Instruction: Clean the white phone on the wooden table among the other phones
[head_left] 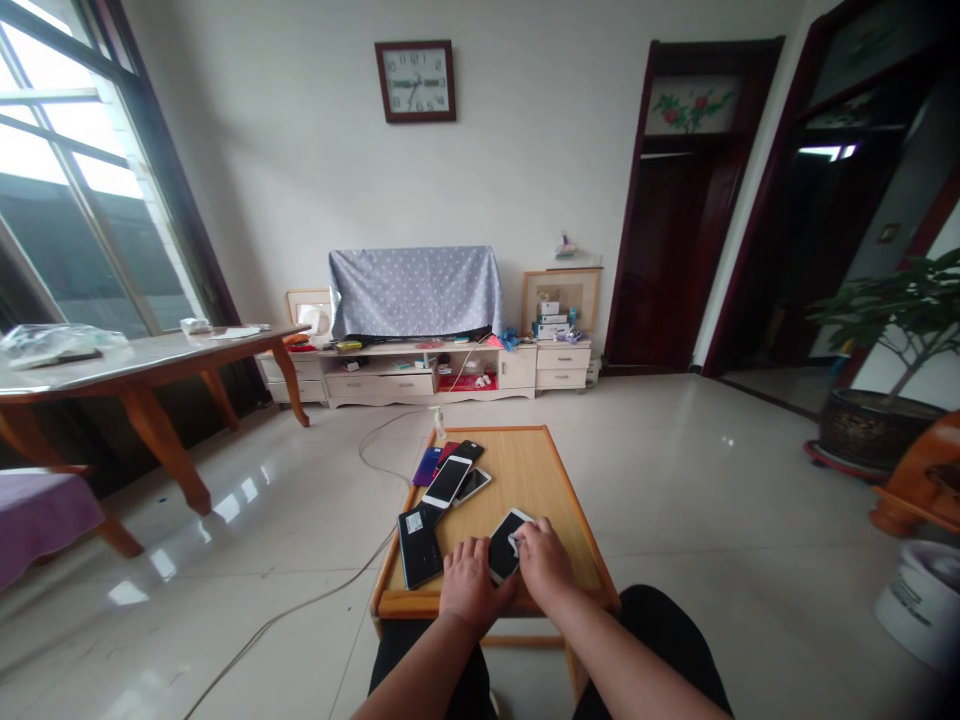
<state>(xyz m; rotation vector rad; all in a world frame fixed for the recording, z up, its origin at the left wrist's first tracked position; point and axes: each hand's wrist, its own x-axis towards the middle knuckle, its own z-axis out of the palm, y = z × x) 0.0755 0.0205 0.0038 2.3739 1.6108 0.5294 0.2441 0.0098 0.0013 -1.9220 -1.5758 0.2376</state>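
Observation:
A white-edged smartphone (pixel 505 545) lies on the small wooden table (pixel 529 470) right in front of me. My left hand (pixel 469 585) rests on the table against the phone's left edge and steadies it. My right hand (pixel 544 562) is on the phone's right side, pressing a small white cloth or wipe (pixel 516 541) to its dark screen. Several other phones lie in a loose pile (pixel 450 475) on the table's left half, white, black, purple and red ones. A dark phone with a sticker (pixel 418 545) lies nearest my left hand.
A small bottle (pixel 439 423) stands at the table's far edge. A white cable (pixel 315 595) runs over the tiled floor to the left. A long wooden table (pixel 150 365) stands left, a white TV cabinet (pixel 420 372) at the wall, a potted plant (pixel 892 400) right.

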